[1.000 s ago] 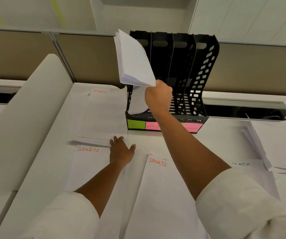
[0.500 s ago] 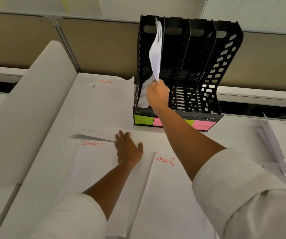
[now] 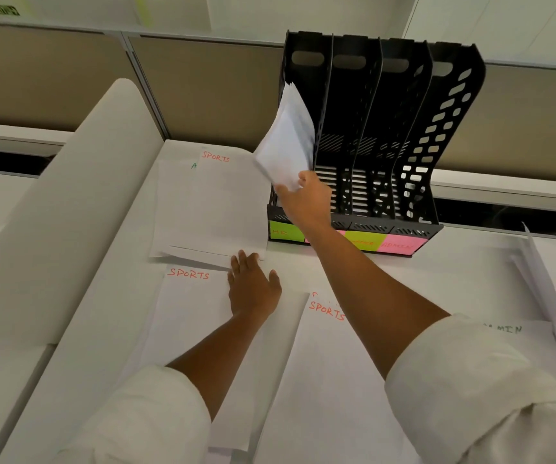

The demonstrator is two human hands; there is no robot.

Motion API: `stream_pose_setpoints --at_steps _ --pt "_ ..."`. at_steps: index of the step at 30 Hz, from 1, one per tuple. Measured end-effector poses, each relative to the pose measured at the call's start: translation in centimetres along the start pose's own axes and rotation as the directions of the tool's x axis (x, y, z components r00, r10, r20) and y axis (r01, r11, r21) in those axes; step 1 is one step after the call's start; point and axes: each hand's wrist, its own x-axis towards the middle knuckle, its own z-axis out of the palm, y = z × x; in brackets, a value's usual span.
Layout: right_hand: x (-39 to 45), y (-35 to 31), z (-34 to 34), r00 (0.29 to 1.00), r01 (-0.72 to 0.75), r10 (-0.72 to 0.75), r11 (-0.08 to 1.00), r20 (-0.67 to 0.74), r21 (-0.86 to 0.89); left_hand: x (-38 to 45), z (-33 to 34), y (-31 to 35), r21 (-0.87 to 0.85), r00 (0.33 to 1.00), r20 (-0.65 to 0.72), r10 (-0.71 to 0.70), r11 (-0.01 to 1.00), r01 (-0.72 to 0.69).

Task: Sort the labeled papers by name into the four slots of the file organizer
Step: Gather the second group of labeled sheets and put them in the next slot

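The fingers [image 3: 290,192] of the right hand [image 3: 306,204] are pinched on the lower corner of a thin sheaf of papers [image 3: 286,145], held tilted in the leftmost slot of the file organizer [image 3: 437,135]. The left hand [image 3: 253,288] is laid flat, fingers straight, on a SPORTS sheet [image 3: 196,316]. Such paper is judged light and limp; an edge grip is best kept.

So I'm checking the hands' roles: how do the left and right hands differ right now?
The left hand lies flat with fingers spread on the SPORTS sheet on the desk; the right hand is raised at the file organizer, pinching a white paper sheaf at its leftmost slot. Both arms wear rolled white sleeves.
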Motion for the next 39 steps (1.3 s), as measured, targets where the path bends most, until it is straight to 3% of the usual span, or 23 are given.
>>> stream_pose_setpoints --at_steps 4,8,12,16,24,31,33,39 --pt "-2.3 0.5 1.1 0.997 0.07 -0.071 0.996 0.013 0.059 0.3 -1.6 -0.3 0.106 0.998 -0.054 0.033 0.994 -0.027" --pt "-4.1 0.9 1.8 0.989 0.128 -0.138 0.978 0.05 0.164 1.0 -3.3 -0.8 0.106 0.992 -0.115 0.046 0.994 -0.034" --pt "-5.2 2.0 2.5 0.967 0.1 -0.146 0.971 0.208 0.217 2.2 -4.1 -1.5 0.199 0.976 -0.18 0.124 0.976 -0.087" --pt "-5.6 3.9 3.3 0.937 -0.033 0.007 0.997 0.35 0.067 3.1 -4.2 -1.4 0.335 0.97 -0.203 0.137 0.94 -0.062" --pt "-5.1 7.0 3.8 0.901 -0.212 0.224 0.975 0.371 -0.072 4.8 -4.2 -0.5 0.48 0.949 -0.2 0.242 0.869 -0.121" --pt "-4.5 7.2 3.2 0.804 -0.571 0.477 0.786 0.355 0.236 4.0 -4.4 -0.2 0.392 0.953 -0.232 0.193 0.915 -0.09" --pt "-4.6 7.2 3.2 0.786 -0.607 0.505 0.737 0.356 0.295 3.4 -4.4 -0.4 0.364 0.955 -0.227 0.19 0.926 -0.097" --pt "-5.7 7.2 3.9 0.78 -0.617 0.523 0.737 0.344 0.278 1.8 -3.9 -1.8 0.292 0.915 -0.269 0.301 0.931 -0.22"
